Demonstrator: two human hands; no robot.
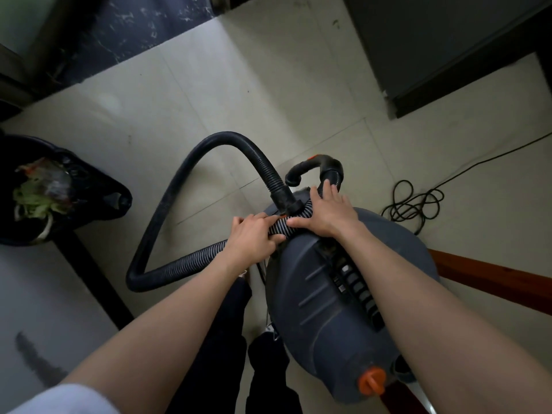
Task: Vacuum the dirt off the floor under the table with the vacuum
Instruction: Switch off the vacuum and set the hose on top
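A dark grey canister vacuum (pixel 322 282) with an orange knob stands on the pale tiled floor right in front of me. Its ribbed black hose (pixel 167 210) loops out to the left and comes back over the top of the canister. My left hand (pixel 251 240) grips the ribbed hose where it lies across the canister's top. My right hand (pixel 325 213) lies on the hose beside it with fingers spread and nearly straight, near the curved black handle piece (pixel 313 167) with an orange mark.
A dark bin (pixel 59 198) filled with rubbish stands at the left. The vacuum's black cord (pixel 415 201) lies coiled on the floor at the right. A dark cabinet (pixel 448 49) is at the upper right, a wooden bar (pixel 493 276) at the right, a pale table surface (pixel 44 294) at lower left.
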